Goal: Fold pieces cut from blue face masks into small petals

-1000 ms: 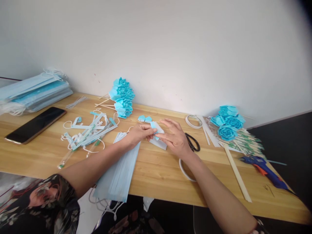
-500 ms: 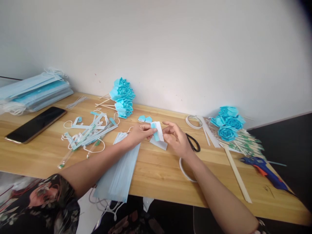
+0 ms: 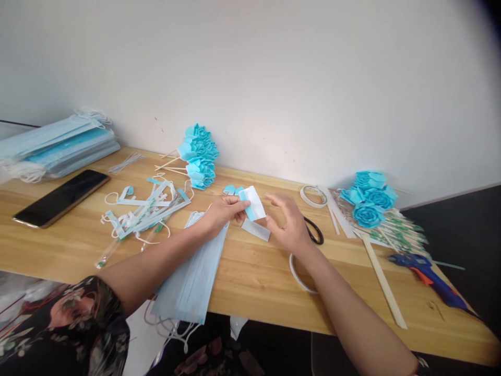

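My left hand point(image 3: 223, 213) pinches a small blue-and-white piece of mask fabric point(image 3: 256, 202) between thumb and fingers, above the table. Just right of it, my right hand point(image 3: 290, 223) is open with thumb and fingers apart, its thumb tip very close to the piece's edge. A white strip point(image 3: 256, 230) lies below the held piece. Behind the left fingers are small blue cut petals point(image 3: 230, 190), partly hidden. Under my left forearm lie blue face masks point(image 3: 195, 277), their loops hanging over the table's front edge.
Left are a phone point(image 3: 62, 197), stacked masks point(image 3: 58, 149), cut mask strips point(image 3: 146, 209) and blue fabric flowers point(image 3: 199, 154). Right are tape point(image 3: 313, 204), black-handled scissors point(image 3: 321, 237), another ring point(image 3: 294, 274), more flowers point(image 3: 370, 196), a wooden stick point(image 3: 385, 284) and a glue gun point(image 3: 434, 282).
The fabric piece has turned and now shows a broad white face with a blue band. My right fingers have spread and shifted slightly away from it.
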A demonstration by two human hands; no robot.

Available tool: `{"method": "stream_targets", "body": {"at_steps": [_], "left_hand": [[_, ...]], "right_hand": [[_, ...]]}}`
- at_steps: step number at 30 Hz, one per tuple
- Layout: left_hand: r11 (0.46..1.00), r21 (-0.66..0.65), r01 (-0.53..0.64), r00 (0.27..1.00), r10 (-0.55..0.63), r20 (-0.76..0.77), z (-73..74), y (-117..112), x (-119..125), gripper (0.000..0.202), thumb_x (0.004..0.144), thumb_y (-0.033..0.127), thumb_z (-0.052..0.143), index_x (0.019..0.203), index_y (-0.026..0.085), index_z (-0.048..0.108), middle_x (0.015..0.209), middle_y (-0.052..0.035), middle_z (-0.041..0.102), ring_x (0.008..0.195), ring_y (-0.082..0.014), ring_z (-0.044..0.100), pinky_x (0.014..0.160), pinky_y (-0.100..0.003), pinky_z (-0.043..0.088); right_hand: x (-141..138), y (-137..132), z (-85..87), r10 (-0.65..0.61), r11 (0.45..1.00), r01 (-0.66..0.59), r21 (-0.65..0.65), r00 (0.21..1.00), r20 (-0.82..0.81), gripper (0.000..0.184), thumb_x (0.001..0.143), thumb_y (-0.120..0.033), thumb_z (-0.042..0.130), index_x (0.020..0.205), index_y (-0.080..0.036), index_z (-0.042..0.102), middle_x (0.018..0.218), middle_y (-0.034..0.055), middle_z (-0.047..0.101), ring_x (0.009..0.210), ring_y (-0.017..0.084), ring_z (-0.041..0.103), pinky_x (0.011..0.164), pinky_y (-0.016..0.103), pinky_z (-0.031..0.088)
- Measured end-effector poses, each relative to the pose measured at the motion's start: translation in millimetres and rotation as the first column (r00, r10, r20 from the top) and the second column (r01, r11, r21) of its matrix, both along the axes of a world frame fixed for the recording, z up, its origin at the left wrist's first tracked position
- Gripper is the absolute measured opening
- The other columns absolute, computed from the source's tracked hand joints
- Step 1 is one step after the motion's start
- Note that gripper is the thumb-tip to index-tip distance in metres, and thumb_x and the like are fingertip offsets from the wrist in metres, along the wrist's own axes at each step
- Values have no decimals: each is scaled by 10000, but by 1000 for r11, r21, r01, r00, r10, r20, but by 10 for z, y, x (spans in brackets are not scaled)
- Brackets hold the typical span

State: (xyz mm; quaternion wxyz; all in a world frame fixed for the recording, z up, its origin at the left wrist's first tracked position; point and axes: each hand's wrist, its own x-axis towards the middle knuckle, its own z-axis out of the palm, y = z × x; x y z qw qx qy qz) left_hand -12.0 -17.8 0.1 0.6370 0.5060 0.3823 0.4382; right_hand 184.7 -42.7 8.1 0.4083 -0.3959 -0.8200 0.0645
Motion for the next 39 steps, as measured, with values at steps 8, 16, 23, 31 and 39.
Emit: {"method": "stream_targets", "body": {"at_steps": [8, 16, 23, 31, 39], "left_hand": [[995, -61, 75, 994, -69, 85, -7, -29, 22, 391, 651, 473, 743, 600, 119, 586, 555, -13, 593, 512, -92, 519, 559, -244, 400], [995, -37, 88, 996, -87, 5, -8, -38, 40, 418, 644, 508, 732, 581, 118, 595, 553, -12, 583, 510, -83, 498, 548, -240, 386], [998, -20, 59, 998, -59, -16, -9, -29, 35, 412, 634, 508, 741, 603, 116, 619, 549, -5, 573, 518, -89, 504, 553, -239, 402], [998, 20, 66, 996, -65, -67, -16, -25, 29, 378, 671, 487, 713, 630, 116, 654, 543, -9, 574, 511, -95, 505, 542, -237, 405], [996, 48, 74, 991, -68, -117, -35, -29, 30, 367, 696, 478, 695, 633, 118, 665, 561, -19, 586, 534, -102, 518, 554, -237, 416]], "right_hand": [[-34, 7, 0, 90, 988, -113, 106, 977, 195, 340, 832, -96, 536, 1118, -270, 599, 1351, 69, 481, 1315, 268, 378, 1058, 507, 355], [-38, 12, -3, 83, 993, -89, 79, 994, 73, 140, 854, -188, 592, 832, -266, 706, 1233, 55, 561, 1220, 259, 460, 998, 477, 405], [-42, 8, -65, 23, 979, -59, -194, 982, -186, 76, 844, -267, 620, 875, -251, 688, 1226, 65, 577, 1156, 230, 544, 974, 436, 426], [-62, 25, -134, -104, 856, -146, -497, 892, -441, 188, 801, -393, 648, 836, -209, 633, 854, 27, 669, 798, 175, 614, 746, 313, 483], [-67, 20, -111, -158, 862, -96, -497, 882, -444, 183, 783, -375, 656, 789, -200, 600, 737, -4, 599, 682, 136, 538, 649, 267, 440]]}}
